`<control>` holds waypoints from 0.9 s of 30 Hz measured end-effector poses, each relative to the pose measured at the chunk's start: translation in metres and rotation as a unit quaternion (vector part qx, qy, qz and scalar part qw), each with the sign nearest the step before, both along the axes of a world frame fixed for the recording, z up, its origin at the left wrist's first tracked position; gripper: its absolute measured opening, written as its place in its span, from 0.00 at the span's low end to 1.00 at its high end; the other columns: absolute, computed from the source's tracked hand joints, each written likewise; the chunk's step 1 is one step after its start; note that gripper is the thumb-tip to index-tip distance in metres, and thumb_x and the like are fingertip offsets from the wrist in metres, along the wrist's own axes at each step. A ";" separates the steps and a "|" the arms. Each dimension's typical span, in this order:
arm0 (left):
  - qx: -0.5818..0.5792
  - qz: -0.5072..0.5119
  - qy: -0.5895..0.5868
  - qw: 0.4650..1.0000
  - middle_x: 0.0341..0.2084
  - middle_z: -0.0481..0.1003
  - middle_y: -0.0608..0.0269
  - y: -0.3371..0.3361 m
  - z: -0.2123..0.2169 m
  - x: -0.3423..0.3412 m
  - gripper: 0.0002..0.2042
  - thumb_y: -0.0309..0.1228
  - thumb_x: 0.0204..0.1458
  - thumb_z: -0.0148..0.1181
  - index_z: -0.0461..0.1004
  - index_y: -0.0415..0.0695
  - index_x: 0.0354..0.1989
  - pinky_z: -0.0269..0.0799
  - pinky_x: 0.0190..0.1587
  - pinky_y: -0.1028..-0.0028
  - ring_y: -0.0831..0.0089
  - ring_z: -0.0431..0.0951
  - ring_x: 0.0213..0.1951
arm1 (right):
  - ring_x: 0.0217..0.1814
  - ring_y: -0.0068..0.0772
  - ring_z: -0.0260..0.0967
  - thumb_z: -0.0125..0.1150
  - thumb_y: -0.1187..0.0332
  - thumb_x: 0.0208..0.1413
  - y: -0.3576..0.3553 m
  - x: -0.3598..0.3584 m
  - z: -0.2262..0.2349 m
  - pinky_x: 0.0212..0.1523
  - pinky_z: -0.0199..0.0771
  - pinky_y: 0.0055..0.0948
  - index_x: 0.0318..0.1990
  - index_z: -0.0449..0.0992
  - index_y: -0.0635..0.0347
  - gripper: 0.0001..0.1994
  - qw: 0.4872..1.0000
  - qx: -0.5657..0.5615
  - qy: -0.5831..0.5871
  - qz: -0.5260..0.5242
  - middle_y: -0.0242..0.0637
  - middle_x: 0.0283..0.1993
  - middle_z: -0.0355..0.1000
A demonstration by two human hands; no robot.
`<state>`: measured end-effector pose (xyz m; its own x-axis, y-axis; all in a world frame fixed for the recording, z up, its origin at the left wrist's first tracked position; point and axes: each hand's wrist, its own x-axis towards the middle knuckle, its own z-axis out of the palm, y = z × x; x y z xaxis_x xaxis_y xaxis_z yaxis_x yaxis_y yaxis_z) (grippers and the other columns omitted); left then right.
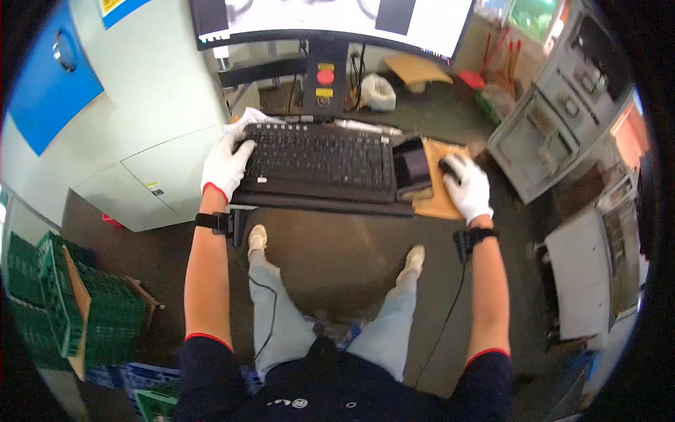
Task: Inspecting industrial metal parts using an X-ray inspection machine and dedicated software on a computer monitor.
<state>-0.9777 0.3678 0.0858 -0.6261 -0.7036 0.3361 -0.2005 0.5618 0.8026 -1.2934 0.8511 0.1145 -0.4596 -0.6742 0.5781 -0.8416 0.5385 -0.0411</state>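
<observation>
Black flat keyboard (320, 158) on black worktop tray (323, 200); dark tablet (411, 165) right of it, black mouse (448, 167) further right on tan board (441, 200); monitor (330, 17) behind.

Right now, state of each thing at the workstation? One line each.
Left hand: gloved, resting on the left end of the keyboard.
Right hand: gloved, cupped over the mouse.
Mouse: on the wooden board, covered by the hand.
Keyboard: flat on its tray.
Monitor: on, showing a light screen.
Dark tablet: screen dark, lying beside the keyboard.
Red button: cannot tell if pressed.
</observation>
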 end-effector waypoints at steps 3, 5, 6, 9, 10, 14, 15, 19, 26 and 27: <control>0.030 -0.006 0.009 0.999 0.60 0.85 0.48 0.017 0.018 0.007 0.20 0.33 0.71 0.67 0.80 0.35 0.66 0.75 0.70 0.63 0.60 0.84 0.61 | 0.57 0.55 0.83 0.72 0.63 0.62 -0.003 -0.004 0.001 0.58 0.85 0.48 0.63 0.84 0.45 0.21 0.998 0.030 -0.051 -0.025 0.42 0.63 0.82; 0.026 -0.007 -0.001 1.000 0.61 0.85 0.50 -0.003 0.000 0.013 0.21 0.36 0.72 0.66 0.80 0.36 0.68 0.74 0.70 0.65 0.64 0.82 0.62 | 0.58 0.55 0.83 0.71 0.63 0.62 -0.009 -0.004 0.000 0.58 0.85 0.48 0.63 0.84 0.45 0.21 0.999 0.023 -0.030 -0.016 0.41 0.63 0.82; 0.027 -0.010 0.001 1.000 0.61 0.84 0.50 -0.006 -0.002 0.009 0.22 0.37 0.72 0.66 0.80 0.37 0.68 0.73 0.70 0.66 0.64 0.82 0.62 | 0.58 0.54 0.83 0.71 0.63 0.62 -0.007 -0.007 -0.003 0.59 0.85 0.48 0.63 0.84 0.45 0.21 1.000 0.016 -0.021 -0.016 0.41 0.63 0.82; 0.026 -0.024 0.009 0.999 0.62 0.84 0.51 -0.010 -0.008 0.002 0.22 0.37 0.73 0.65 0.79 0.36 0.69 0.73 0.70 0.66 0.65 0.81 0.62 | 0.59 0.54 0.83 0.71 0.63 0.62 -0.002 -0.010 -0.008 0.59 0.85 0.48 0.63 0.83 0.46 0.22 1.000 0.003 -0.006 -0.019 0.40 0.63 0.82; 0.018 -0.027 0.011 0.999 0.62 0.84 0.51 -0.011 -0.009 0.002 0.22 0.36 0.73 0.65 0.79 0.36 0.69 0.73 0.70 0.66 0.65 0.81 0.62 | 0.59 0.53 0.83 0.71 0.63 0.61 -0.002 -0.011 -0.007 0.59 0.85 0.48 0.64 0.83 0.46 0.22 1.000 0.003 -0.009 -0.023 0.40 0.63 0.82; -0.018 -0.038 0.014 0.999 0.61 0.84 0.52 -0.020 -0.012 -0.001 0.21 0.35 0.73 0.65 0.79 0.36 0.69 0.73 0.70 0.66 0.65 0.81 0.62 | 0.58 0.54 0.83 0.72 0.63 0.61 0.000 -0.012 -0.006 0.59 0.85 0.49 0.64 0.82 0.46 0.23 1.000 -0.001 -0.005 -0.024 0.40 0.63 0.82; -0.025 -0.034 0.013 0.999 0.61 0.84 0.52 -0.024 -0.015 0.001 0.21 0.34 0.73 0.65 0.79 0.36 0.69 0.73 0.70 0.66 0.65 0.82 0.62 | 0.58 0.54 0.83 0.72 0.63 0.61 -0.002 -0.011 -0.005 0.59 0.85 0.49 0.64 0.82 0.46 0.23 1.000 0.001 -0.013 -0.024 0.41 0.62 0.82; -0.074 -0.006 -0.015 0.997 0.61 0.85 0.52 -0.030 -0.022 0.004 0.21 0.32 0.73 0.66 0.79 0.35 0.69 0.74 0.70 0.65 0.65 0.82 0.61 | 0.57 0.55 0.83 0.71 0.63 0.60 -0.006 -0.009 -0.001 0.58 0.85 0.50 0.64 0.82 0.46 0.23 0.999 0.009 -0.030 -0.023 0.42 0.61 0.82; -0.049 -0.064 -0.012 0.997 0.62 0.84 0.51 0.007 0.014 0.001 0.22 0.33 0.72 0.65 0.78 0.35 0.70 0.73 0.72 0.63 0.61 0.81 0.64 | 0.59 0.57 0.82 0.72 0.65 0.60 -0.005 0.000 0.001 0.60 0.84 0.49 0.65 0.82 0.50 0.24 1.000 -0.008 -0.014 -0.016 0.43 0.63 0.82; -0.079 -0.021 -0.060 0.995 0.60 0.85 0.50 -0.007 0.004 0.007 0.21 0.34 0.72 0.66 0.80 0.35 0.68 0.75 0.70 0.62 0.60 0.82 0.62 | 0.60 0.57 0.82 0.72 0.66 0.60 -0.008 0.002 0.002 0.61 0.83 0.49 0.65 0.82 0.51 0.24 1.000 -0.009 -0.020 -0.009 0.44 0.64 0.82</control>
<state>-0.9707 0.3610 0.0899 -0.6956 -0.6211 0.3610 -0.2636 0.6882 0.6759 -1.2914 0.8432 0.1163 -0.4951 -0.6555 0.5703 -0.8290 0.5528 -0.0844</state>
